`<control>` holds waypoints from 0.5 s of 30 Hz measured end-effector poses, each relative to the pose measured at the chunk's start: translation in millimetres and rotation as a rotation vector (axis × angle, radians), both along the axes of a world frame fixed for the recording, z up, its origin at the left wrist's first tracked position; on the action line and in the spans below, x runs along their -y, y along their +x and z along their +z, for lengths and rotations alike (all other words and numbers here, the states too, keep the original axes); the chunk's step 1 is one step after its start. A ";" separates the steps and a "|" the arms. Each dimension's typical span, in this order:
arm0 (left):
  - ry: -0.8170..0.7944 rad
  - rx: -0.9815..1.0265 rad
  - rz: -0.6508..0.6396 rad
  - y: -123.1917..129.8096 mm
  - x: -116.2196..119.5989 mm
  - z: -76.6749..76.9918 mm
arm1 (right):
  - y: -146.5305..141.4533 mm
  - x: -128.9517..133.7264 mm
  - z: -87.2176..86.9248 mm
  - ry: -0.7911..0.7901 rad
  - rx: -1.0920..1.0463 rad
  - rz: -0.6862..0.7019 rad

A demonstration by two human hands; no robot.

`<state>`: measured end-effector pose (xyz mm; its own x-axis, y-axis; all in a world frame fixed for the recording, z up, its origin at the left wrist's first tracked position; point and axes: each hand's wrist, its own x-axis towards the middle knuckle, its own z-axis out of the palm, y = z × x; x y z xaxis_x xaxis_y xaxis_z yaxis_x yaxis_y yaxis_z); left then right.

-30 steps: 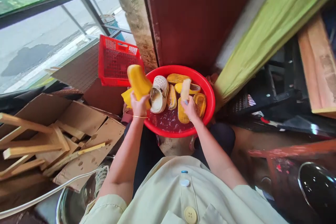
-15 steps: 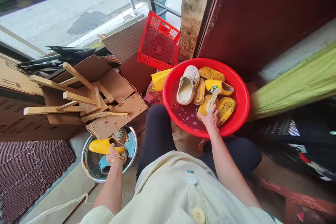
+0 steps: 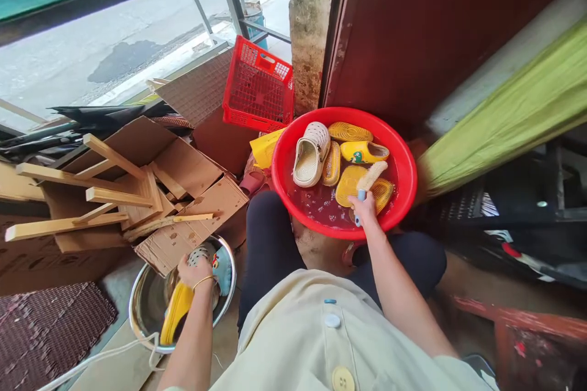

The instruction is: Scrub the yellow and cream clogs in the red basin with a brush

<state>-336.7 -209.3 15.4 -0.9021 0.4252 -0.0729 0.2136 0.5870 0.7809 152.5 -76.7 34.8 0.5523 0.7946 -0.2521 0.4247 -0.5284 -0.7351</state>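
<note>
The right hand [image 3: 365,208] is closed around one cream scrub brush [image 3: 370,176] over the round red plastic basin [image 3: 406,153], which holds five shoes (four yellow, one cream). The left hand [image 3: 195,270], fingers curled, touches one yellow rubber shoe [image 3: 175,313] in the steel bowl [image 3: 142,302].

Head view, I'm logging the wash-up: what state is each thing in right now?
Red basin: holds water and several shoes.
White shoe: leaning on the basin's rim.
Brush: held in the right hand, above the shoes.
Metal bowl: on the floor, shoes inside.
Yellow shoe: in the metal bowl, under the left hand.
Red crate: tilted on its side, nothing seen inside.
</note>
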 end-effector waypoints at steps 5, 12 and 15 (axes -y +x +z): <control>0.445 0.002 -0.549 99.0 -104.9 57.1 | 0.0 9.7 6.0 0.028 -0.175 -0.066; 0.112 0.045 -1.494 296.4 -163.6 65.0 | -7.9 13.2 16.6 -0.025 -0.228 -0.006; -0.252 -0.220 -1.477 347.4 -167.2 46.6 | -8.0 13.8 21.8 -0.051 -0.261 0.056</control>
<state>10.7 -42.1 62.0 0.3085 0.9290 -0.2046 0.8087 -0.1429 0.5705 144.5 -90.5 56.6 0.4186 0.8047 -0.4209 0.2541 -0.5487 -0.7964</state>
